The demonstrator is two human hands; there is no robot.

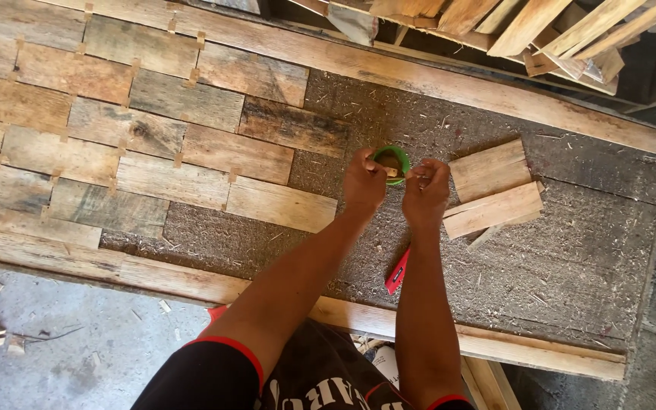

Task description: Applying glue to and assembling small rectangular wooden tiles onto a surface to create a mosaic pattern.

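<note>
Head view, looking down on a low framed panel [495, 91] with a coarse fibre-board base.

Item 1, far left to centre: weathered plank pieces [153, 129] laid in staggered rows like brickwork, with small wooden spacers between them that apparently hold the gaps even. The rows stop in a stepped edge near the middle; bare board lies open to the right of it.

Item 2, centre: left hand [364, 182], fingers curled closed around the near-left side of a small green-rimmed container [398, 158]. The container rests on the bare board just past the stepped edge, steadied by this hand, probably to keep it from shifting.

Item 3, just right of it: right hand [427, 182], fingers pinched together at the container's right rim; whether they hold something small I cannot tell.

Item 4, near side, between the forearms: a flat red object [398, 272] lying on the board.

Item 5, right of the hands: loose cut boards [493, 190], stacked within easy reach, close beside the right hand but not touching it.

Item 6, far right: scrap timber [556, 30] piled beyond the frame's far rail.

Open room: bare board right of and nearer than the stack, bounded by the frame rails.
</note>
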